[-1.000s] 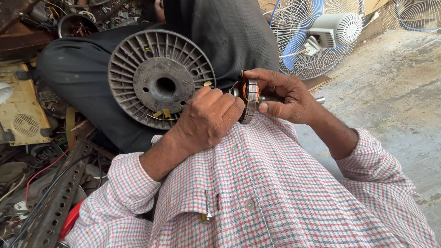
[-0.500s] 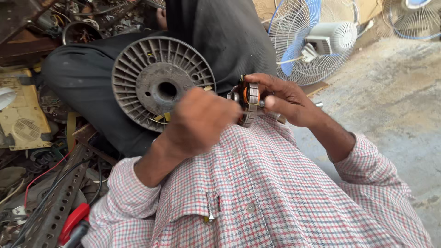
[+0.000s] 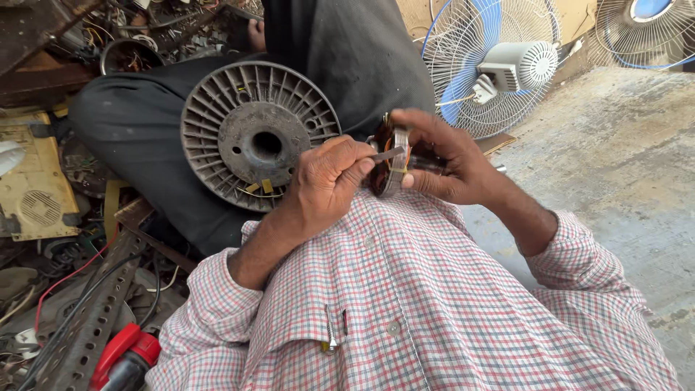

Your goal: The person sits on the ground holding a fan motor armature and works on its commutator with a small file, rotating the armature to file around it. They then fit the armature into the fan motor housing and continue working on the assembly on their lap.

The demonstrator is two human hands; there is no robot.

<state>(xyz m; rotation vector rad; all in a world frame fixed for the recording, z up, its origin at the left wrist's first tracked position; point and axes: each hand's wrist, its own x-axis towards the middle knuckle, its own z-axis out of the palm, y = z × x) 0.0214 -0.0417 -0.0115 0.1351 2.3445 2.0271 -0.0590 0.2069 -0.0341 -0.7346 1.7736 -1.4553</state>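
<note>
Beside a ribbed spool [image 3: 259, 142] on another person's lap, the right hand [image 3: 452, 163] clasps a stator [image 3: 391, 163] by its steel rim at centre; the left hand [image 3: 329, 181] pinches a thin strip [image 3: 386, 154] against it. Likely heavy, rigid; its copper windings look delicate.

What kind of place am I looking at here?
Probably a small fan repair workshop. A pedestal fan stands on the concrete floor, scrap wires and parts pile up beside it, and the right hand holds a wound motor stator.
</note>
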